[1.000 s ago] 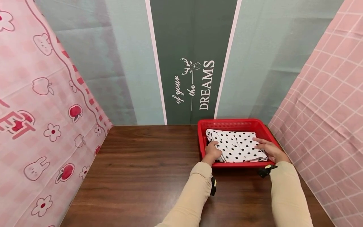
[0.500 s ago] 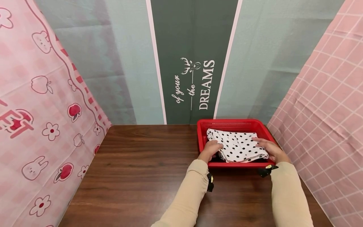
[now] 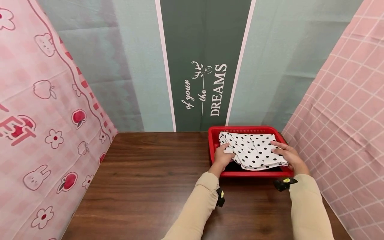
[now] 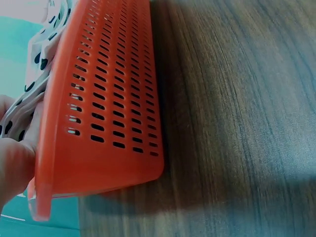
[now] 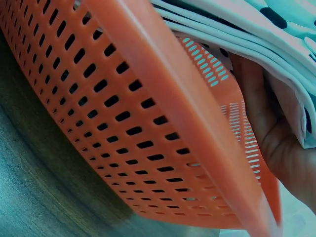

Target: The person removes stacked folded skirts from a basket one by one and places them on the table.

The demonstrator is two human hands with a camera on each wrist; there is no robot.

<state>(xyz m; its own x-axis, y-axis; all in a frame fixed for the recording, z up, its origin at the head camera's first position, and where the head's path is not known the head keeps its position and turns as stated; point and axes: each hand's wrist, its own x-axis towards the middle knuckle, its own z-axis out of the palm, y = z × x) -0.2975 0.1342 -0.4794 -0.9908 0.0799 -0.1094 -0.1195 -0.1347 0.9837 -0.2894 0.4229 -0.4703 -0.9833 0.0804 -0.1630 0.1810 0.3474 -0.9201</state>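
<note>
A folded white cloth with black polka dots (image 3: 253,150) lies at the mouth of a red perforated plastic basket (image 3: 255,174). My left hand (image 3: 222,158) pinches the cloth's left side, thumb on top. On the opposite side my right hand (image 3: 290,156) holds the cloth, with fingers on top. In the right wrist view, part of the right hand (image 5: 276,133) reaches beneath the stacked layers, and the cloth's near edge stands above the basket floor. The left wrist view shows the left hand (image 4: 15,165) on the folds beside the rim; its other fingers are mostly hidden.
The basket stands at the back right of a brown wooden table (image 3: 144,180). A pink grid curtain (image 3: 345,116) borders the right side, a printed pink curtain (image 3: 57,110) the left. A green-grey curtain (image 3: 144,66) hangs behind the table.
The cloth has risen within the basket, showing a dark gap under its front edge. My left hand has shifted its hold on the left side; the right hand has moved slightly right.
</note>
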